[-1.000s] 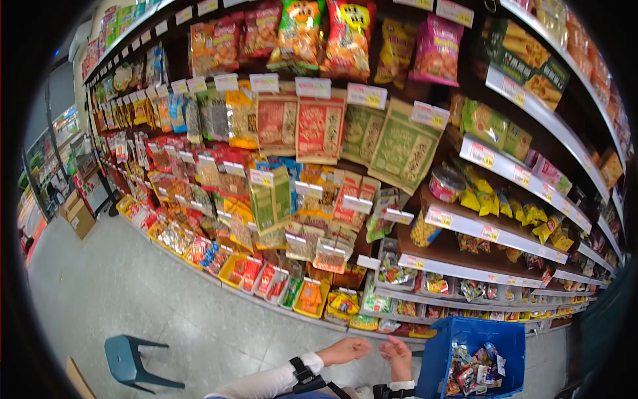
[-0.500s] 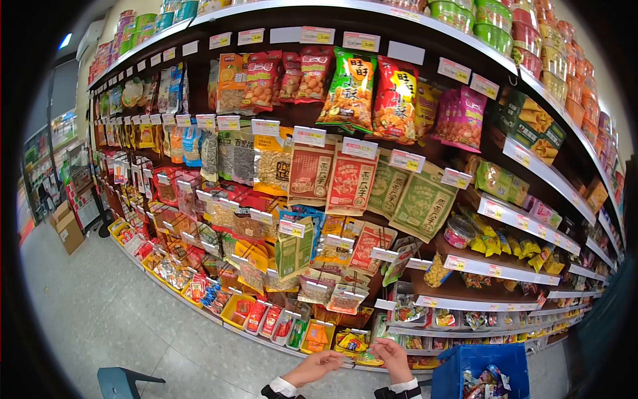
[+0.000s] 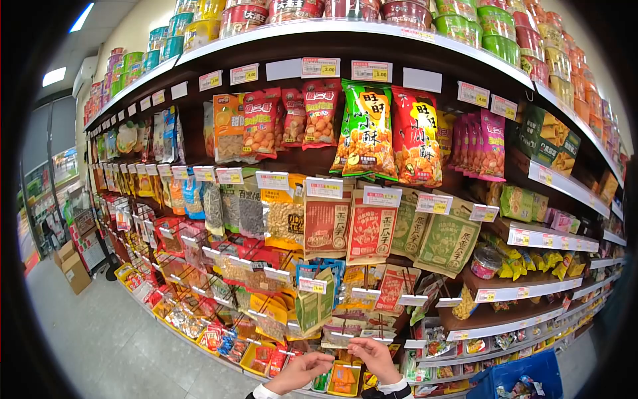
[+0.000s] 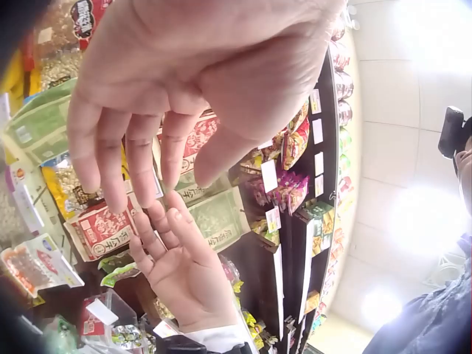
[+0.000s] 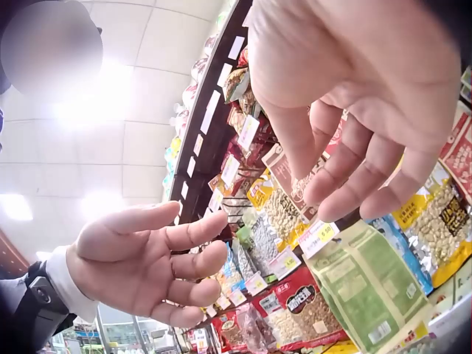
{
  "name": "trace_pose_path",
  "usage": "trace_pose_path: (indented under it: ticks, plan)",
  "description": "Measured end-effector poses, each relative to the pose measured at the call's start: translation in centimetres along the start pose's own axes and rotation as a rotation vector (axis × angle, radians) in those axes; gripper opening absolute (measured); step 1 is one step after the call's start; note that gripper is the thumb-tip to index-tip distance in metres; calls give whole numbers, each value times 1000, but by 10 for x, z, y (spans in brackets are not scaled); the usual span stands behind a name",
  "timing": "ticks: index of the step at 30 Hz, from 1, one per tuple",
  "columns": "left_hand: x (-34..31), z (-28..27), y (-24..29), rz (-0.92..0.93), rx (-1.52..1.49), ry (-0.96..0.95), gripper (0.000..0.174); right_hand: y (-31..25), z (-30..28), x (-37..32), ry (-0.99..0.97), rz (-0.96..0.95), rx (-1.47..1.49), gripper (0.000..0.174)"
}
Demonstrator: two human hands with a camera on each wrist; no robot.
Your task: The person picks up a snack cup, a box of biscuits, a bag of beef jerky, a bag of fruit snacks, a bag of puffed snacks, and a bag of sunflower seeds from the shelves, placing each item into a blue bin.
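Both hands hover before the snack shelves with nothing in them, fingers loosely bent and a small gap between them. My left hand [image 3: 299, 374] is low in the head view, its palm turned toward the right hand [image 3: 375, 359]. In the right wrist view the left hand [image 5: 140, 262] shows a bare palm. The right hand's palm [image 4: 188, 284] is also bare in the left wrist view. Just above the hands in the head view hangs a green paper snack bag [image 3: 315, 302]. Red melon-seed bags [image 3: 371, 229] and green ones [image 3: 448, 233] hang higher up.
A blue crate [image 3: 512, 372] with small packets stands at the lower right. Yellow bins [image 3: 256, 359] line the bottom shelf. Price-tag hooks [image 3: 365, 294] stick out toward me. Instant-noodle tubs [image 3: 292, 10] are stacked on top. A cardboard box [image 3: 73, 267] stands at far left.
The head view has tilted up, so the shelves sit lower in it and the stool has left it. The hands have risen in front of the lower shelves, still holding nothing.
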State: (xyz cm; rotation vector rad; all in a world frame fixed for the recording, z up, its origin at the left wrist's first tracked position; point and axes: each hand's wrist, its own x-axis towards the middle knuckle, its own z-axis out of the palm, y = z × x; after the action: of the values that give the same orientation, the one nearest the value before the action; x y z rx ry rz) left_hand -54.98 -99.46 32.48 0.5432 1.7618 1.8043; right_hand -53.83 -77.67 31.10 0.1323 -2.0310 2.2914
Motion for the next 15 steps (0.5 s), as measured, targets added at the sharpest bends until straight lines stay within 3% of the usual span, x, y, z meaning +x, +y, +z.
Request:
trace_pose_path:
  ticks: [5,7,13,15]
  plan:
    - [30,-24,27,34,1,-76,32,-27,-3,22,51,-59,-44,25]
    - [38,-30,40,134,42,-85,32,-44,-2,25,87,-123,-117,24]
    - [54,-42,110,284,46,-172,32,-105,7,36,152,-433,-261,22]
    - [61,-44,137,450,58,-155,31,-137,13,37,202,-571,-416,21]
